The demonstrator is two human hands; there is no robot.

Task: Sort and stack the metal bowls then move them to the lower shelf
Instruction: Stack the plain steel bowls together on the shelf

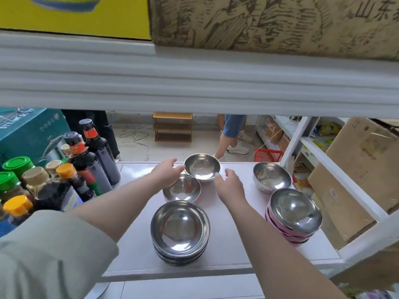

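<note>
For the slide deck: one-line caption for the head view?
Both hands, left hand and right hand, reach for the far bowl among stacked bowls on a shelf.

Head view, looking forward and down, shelf point(226, 212) probably close

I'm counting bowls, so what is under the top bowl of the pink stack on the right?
Under the top bowl pink bowl rims show, nested. Their insides are covered, so the count is unclear.

Silver bowls point(181, 228) (one stack point(291, 230) pink-sided), white shelf point(233, 238).
</note>
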